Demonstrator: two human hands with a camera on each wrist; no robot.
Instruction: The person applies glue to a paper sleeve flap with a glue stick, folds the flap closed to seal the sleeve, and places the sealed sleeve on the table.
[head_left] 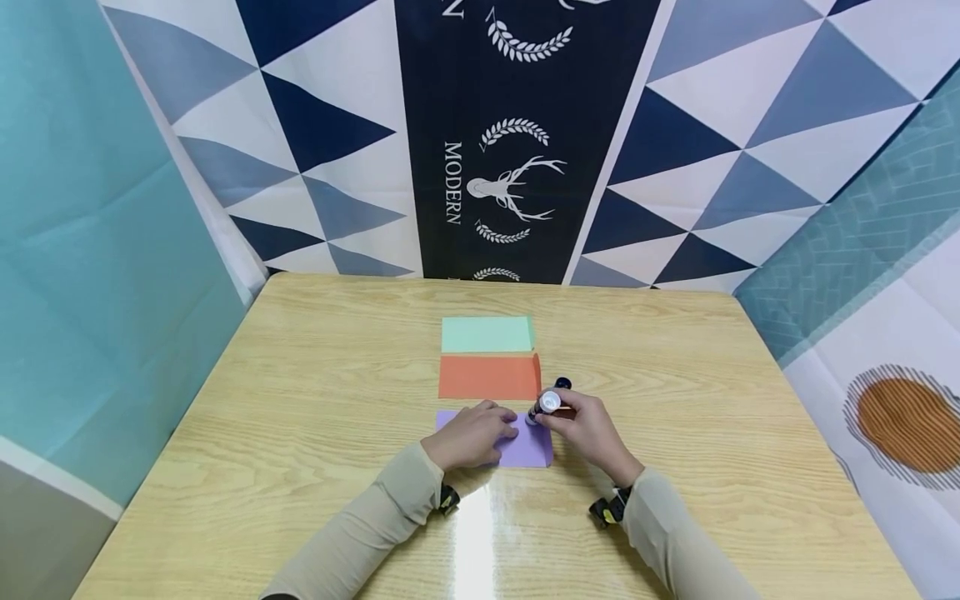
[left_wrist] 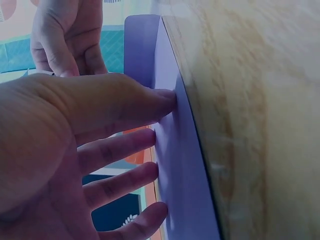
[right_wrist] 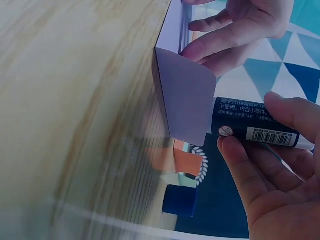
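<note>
A purple paper envelope (head_left: 527, 451) lies on the table, its end flap (right_wrist: 186, 95) standing up in the right wrist view. My left hand (head_left: 471, 435) rests on the envelope, thumb and fingertips (left_wrist: 159, 210) touching its surface. Between thumb and fingers my right hand (head_left: 591, 429) grips a glue stick (right_wrist: 255, 122) with a dark printed label and barcode. The uncapped end of the stick meets the flap's edge at the right of the envelope. A dark blue cap (head_left: 562, 383) stands on the table just beyond the right hand.
Beyond the purple one lie an orange envelope (head_left: 487, 377) and a mint green envelope (head_left: 486, 334), in a column. All of them sit on a wood-grain table (head_left: 337, 375). Patterned cloth (head_left: 337, 133) hangs behind the table.
</note>
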